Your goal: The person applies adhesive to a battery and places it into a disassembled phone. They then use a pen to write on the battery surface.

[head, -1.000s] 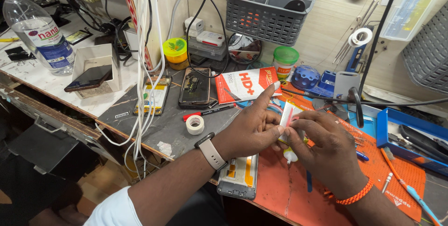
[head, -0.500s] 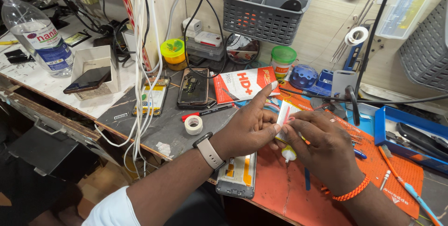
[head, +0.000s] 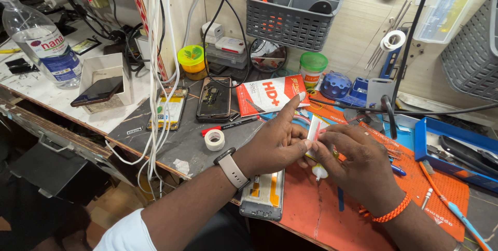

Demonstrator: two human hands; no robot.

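The orange work mat [head: 415,183] is unmoved since a second ago. Above it, the left hand [head: 275,144] and right hand [head: 358,165] remain closed on a small white tube [head: 314,136], nozzle down; work continues unaltered.

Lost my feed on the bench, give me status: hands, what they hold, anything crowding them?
Left hand and right hand both pinch a small white tube over the orange mat. Opened phone lies just below; tape roll to the left, clear.
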